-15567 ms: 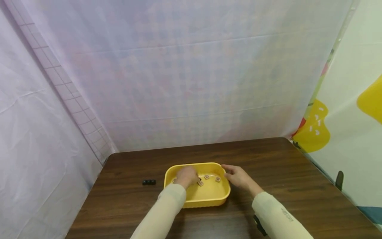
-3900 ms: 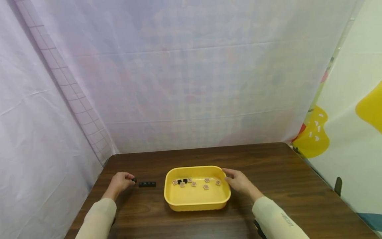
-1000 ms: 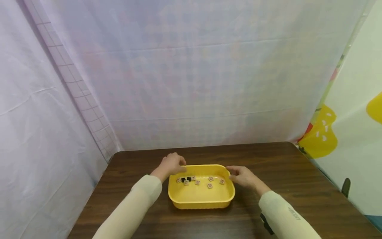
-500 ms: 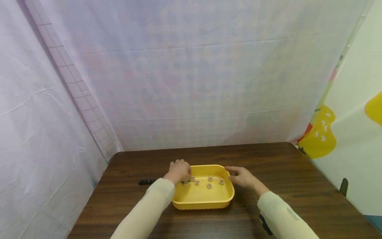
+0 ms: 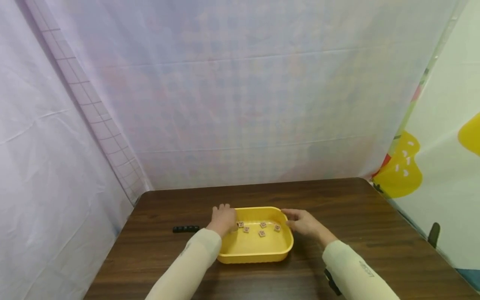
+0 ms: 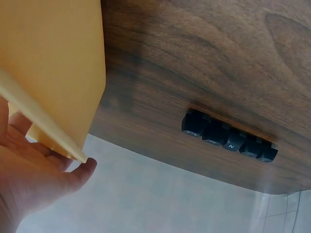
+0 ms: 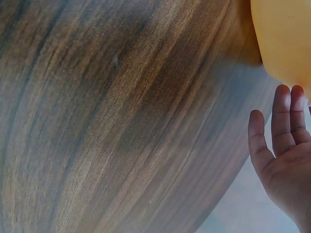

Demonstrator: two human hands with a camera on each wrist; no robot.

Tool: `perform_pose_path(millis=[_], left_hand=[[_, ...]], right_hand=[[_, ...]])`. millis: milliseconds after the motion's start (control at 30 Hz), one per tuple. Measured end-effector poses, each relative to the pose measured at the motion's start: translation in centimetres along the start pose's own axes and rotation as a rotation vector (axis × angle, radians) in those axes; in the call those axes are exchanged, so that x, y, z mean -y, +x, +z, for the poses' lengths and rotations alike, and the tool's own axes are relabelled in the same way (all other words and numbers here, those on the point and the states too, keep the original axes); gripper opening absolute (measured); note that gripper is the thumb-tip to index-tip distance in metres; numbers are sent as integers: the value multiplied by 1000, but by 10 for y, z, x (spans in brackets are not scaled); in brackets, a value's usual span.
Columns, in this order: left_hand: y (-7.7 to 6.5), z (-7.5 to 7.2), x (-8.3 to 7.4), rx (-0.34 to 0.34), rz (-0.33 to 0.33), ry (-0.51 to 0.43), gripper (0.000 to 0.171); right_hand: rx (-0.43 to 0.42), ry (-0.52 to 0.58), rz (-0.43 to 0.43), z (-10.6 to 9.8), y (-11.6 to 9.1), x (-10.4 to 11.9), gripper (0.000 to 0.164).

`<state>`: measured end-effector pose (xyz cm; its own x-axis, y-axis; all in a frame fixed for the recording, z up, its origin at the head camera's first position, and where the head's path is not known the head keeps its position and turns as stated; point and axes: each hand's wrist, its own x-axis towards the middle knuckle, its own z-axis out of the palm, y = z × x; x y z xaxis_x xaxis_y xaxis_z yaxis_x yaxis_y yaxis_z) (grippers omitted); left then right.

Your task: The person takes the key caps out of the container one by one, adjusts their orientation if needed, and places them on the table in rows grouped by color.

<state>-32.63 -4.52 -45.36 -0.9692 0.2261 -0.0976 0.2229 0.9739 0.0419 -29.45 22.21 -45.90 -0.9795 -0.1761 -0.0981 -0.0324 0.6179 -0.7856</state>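
A yellow plastic basin stands mid-table, holding several small beige square pieces with reddish marks. My left hand reaches over its left end, with fingertips inside. In the left wrist view, the basin wall hides part of those fingers, and I cannot tell whether they hold anything. My right hand rests at the right rim, its thumb at the rim; the right wrist view shows straight fingers beside the outer wall. Left of the basin, several black keycaps stand in a tight row, one marked N.
The dark wooden table runs back to a pale hanging curtain. Another white curtain hangs at the left. On the right is a pale sheet with yellow patches.
The row of black keycaps has grown from three to several. My left hand has come from beside the row to the basin, lowering into its left end. My right hand stays at the rim.
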Motion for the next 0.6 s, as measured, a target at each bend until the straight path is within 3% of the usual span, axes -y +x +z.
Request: perform_pose_path(millis=[333, 600], left_hand=[[-1, 5, -5, -10, 54, 90, 4], [1, 10, -5, -17, 74, 175, 14]], right_hand=[[4, 14, -6, 0, -1, 0, 47], [0, 20, -9, 1, -2, 0, 47]])
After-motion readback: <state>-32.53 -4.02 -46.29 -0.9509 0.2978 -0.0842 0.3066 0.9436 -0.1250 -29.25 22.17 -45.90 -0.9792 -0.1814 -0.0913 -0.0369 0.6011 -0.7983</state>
